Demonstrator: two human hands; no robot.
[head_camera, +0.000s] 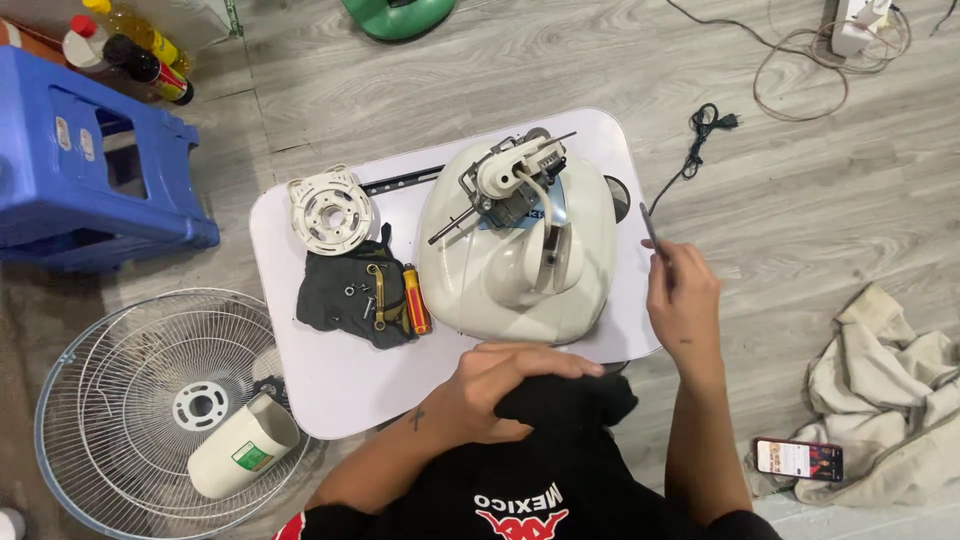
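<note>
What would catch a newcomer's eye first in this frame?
The cream fan base, lying on the small white table with its motor mechanism exposed, dominates the centre. The right hand holds a thin tool at the table's right edge, while the left hand grips black cloth. A wire fan grille lies on the floor, lower left.

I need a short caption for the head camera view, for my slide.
Right hand holds a thin tool beside a cream fan base; left hand grips black cloth.
</note>
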